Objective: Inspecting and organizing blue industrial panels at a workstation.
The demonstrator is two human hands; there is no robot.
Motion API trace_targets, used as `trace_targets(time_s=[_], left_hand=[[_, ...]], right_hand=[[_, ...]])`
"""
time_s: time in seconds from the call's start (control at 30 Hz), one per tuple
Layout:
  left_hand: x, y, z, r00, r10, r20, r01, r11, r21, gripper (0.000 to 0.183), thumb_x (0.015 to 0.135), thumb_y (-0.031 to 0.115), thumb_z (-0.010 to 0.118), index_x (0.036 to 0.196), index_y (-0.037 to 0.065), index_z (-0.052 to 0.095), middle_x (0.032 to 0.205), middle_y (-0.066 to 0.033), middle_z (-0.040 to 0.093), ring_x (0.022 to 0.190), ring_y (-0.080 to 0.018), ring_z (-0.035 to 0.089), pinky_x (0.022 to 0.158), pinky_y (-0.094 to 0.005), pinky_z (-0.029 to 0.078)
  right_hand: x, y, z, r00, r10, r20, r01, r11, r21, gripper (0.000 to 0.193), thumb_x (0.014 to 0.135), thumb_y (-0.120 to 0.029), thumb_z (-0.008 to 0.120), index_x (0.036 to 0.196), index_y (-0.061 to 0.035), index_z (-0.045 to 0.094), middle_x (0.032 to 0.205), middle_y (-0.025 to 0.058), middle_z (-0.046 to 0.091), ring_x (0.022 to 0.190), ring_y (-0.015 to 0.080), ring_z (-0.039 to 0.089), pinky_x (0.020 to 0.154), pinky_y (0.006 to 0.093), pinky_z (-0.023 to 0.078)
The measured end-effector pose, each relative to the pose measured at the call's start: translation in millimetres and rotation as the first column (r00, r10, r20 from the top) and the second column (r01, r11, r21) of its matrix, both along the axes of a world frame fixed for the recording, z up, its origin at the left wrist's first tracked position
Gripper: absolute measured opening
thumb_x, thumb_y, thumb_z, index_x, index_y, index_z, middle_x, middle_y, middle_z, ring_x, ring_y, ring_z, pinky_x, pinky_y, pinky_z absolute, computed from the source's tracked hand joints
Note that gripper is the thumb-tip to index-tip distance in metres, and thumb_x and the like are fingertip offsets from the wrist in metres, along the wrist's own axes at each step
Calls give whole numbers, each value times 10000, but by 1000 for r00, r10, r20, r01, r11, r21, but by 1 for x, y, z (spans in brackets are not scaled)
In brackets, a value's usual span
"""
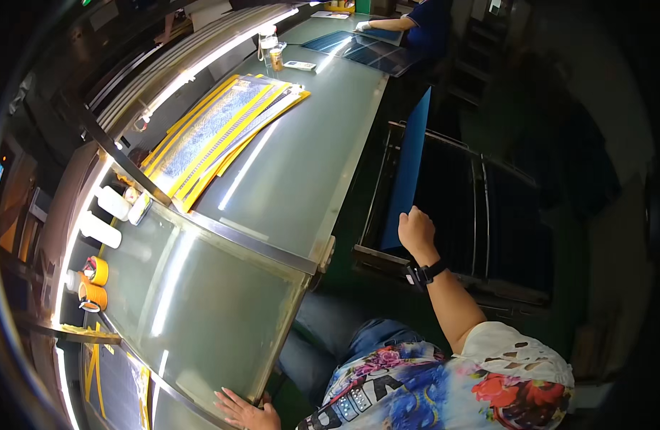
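Note:
My right hand (pixel 416 231), with a dark band on its wrist, is closed on the near edge of a thin, stiff blue sheet (pixel 410 161). The sheet stands nearly upright and tilted, above a metal-framed rack (pixel 444 186) holding dark panels to the right of the table. At the bottom of the view my left hand (pixel 245 411) rests on the edge of the glossy grey-green table (pixel 222 301). Its fingers are spread, and nothing shows in them.
Yellow-edged framed sheets (pixel 222 136) lie stacked on the table's far section. White bottles (pixel 100 229) and yellow tape rolls (pixel 93 295) line its left side. A metal bar (pixel 251 244) crosses the table. Another person (pixel 426 29) handles dark panels (pixel 358 51) at the far end.

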State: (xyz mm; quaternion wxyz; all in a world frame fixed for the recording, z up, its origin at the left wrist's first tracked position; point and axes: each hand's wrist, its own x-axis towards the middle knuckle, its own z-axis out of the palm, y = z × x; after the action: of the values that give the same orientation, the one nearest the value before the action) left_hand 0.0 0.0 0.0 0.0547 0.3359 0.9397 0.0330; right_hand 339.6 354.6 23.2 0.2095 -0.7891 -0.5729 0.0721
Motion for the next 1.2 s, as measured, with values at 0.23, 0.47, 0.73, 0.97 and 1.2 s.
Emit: trace_targets(time_s=[0.23, 0.47, 0.73, 0.97, 1.2], left_hand=[[3, 2, 15, 994, -87, -58, 85, 996, -42, 977, 710, 442, 700, 1451, 41, 205, 1438, -264, 288, 1309, -454, 277, 1049, -573, 214], [6, 6, 19, 997, -69, -26, 67, 997, -48, 981, 704, 414, 708, 1455, 47, 195, 1443, -266, 278, 1314, -449, 275, 1042, -587, 214], [6, 5, 15, 999, -51, 2, 51, 999, 8, 985, 708, 389, 716, 1461, 53, 176, 1456, -259, 259, 1326, -447, 254, 1043, -600, 200], [6, 5, 15, 999, -37, 18, 37, 999, -17, 992, 718, 398, 713, 1464, 56, 157, 1452, -258, 267, 1324, -452, 251, 1036, -618, 195], [6, 6, 14, 999, -29, 20, 29, 999, -28, 1001, 726, 409, 706, 1469, 63, 131, 1443, -264, 279, 1323, -440, 266, 1030, -617, 213]], right_hand=[[-1, 8, 3, 1000, 18, -9, -18, 1000, -15, 266, 854, -178, 507, 913, 66, 594, 891, 263, 639, 865, 415, 621, 783, 471, 499], [5, 17, 1, 999, 43, -19, -44, 996, -82, 264, 851, -174, 489, 867, 71, 586, 888, 259, 631, 865, 416, 615, 776, 464, 499], [5, 23, 2, 998, 66, -5, -66, 995, -77, 250, 843, -166, 485, 859, 62, 587, 887, 256, 630, 862, 417, 613, 774, 469, 497], [5, 21, 7, 998, 57, -4, -57, 995, -77, 252, 838, -171, 489, 847, 60, 589, 885, 256, 630, 865, 415, 614, 774, 469, 497], [10, 23, 0, 999, 51, 10, -51, 998, -24, 233, 816, -151, 480, 813, 45, 606, 844, 267, 638, 821, 422, 628, 742, 483, 507]])
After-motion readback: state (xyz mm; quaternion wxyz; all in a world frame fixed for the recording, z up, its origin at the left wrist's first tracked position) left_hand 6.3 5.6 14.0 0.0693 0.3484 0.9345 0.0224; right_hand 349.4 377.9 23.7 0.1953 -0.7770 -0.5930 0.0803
